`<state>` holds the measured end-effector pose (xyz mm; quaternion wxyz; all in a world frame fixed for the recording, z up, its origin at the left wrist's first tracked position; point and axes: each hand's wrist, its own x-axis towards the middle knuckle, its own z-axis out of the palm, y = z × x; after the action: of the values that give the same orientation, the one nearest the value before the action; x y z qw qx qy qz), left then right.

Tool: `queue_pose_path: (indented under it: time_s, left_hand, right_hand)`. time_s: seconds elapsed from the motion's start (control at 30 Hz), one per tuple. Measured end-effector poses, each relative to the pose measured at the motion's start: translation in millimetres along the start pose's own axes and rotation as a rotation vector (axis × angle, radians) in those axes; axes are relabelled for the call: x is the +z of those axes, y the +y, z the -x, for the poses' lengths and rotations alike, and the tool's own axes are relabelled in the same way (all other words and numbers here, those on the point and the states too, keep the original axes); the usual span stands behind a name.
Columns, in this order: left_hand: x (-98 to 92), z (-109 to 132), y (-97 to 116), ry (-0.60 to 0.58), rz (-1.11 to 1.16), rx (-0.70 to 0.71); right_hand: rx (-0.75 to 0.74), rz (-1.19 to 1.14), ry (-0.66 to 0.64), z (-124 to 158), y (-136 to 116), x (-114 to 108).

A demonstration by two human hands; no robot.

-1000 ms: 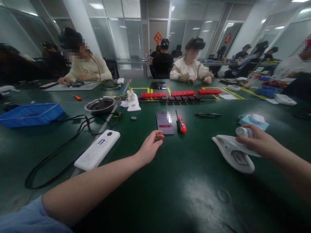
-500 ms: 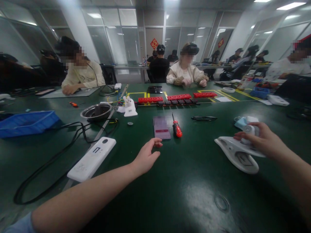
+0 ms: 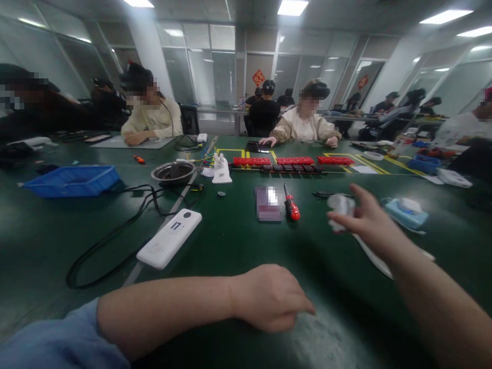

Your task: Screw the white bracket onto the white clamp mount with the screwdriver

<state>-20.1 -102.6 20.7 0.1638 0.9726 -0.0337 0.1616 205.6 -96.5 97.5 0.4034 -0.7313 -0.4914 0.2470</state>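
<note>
My right hand [image 3: 371, 220] is at the right of the table, thumb and forefinger around a small translucent white piece with a round top [image 3: 340, 207]; it is blurred and I cannot tell its exact kind. Beneath that wrist lies a white curved plastic part [image 3: 372, 253], mostly hidden by the arm. My left hand [image 3: 274, 297] hovers low over the near table, back of the hand up, forefinger stretched to the right, other fingers partly curled, nothing seen in it. Between the hands and the far side lie a phone [image 3: 268, 210] and a red-and-black screwdriver [image 3: 292, 205].
A white power bank [image 3: 171, 238] with a black cable lies left, near a metal bowl [image 3: 172, 173] and a blue tray [image 3: 73, 180]. Red blocks [image 3: 294, 161] line the middle. Dark tweezers [image 3: 321, 195] and a blue packet [image 3: 405, 214] are at right. Co-workers sit opposite.
My right hand has moved left, raising the small white piece away from the curved part. My left hand has drawn back from the phone toward me. The view has shifted.
</note>
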Motion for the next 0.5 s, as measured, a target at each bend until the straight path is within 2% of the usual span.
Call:
queue_pose_path:
  time_s: [0.07,0.13,0.2,0.27,0.33,0.37,0.43,0.5]
  left_hand:
    - [11.2,-2,12,-0.056,-0.061,0.077]
    - [20.2,-4,23,-0.109,-0.081,0.117]
    - [24.5,-6,30,-0.155,-0.065,0.167]
    - [24.0,-6,34,-0.155,-0.065,0.183]
    - [20.3,-5,34,-0.13,-0.097,0.151]
    - [18.0,-5,33,-0.12,-0.113,0.129]
    - [14.3,-3,31,-0.117,-0.135,0.091]
    - [12.9,-2,28,-0.117,-0.131,0.062]
  right_hand:
    - [-0.029,0.13,-0.298,6,-12,49]
    - [-0.102,0.266,-0.469,11,-20,95]
    - [-0.174,0.311,-0.5,17,-28,132]
    - [-0.239,0.331,-0.499,23,-37,156]
    - [-0.287,0.355,-0.508,27,-45,162]
    - [-0.302,0.367,-0.516,27,-47,159]
    - [-0.313,0.388,-0.527,23,-45,137]
    - [-0.295,0.407,-0.508,11,-33,98]
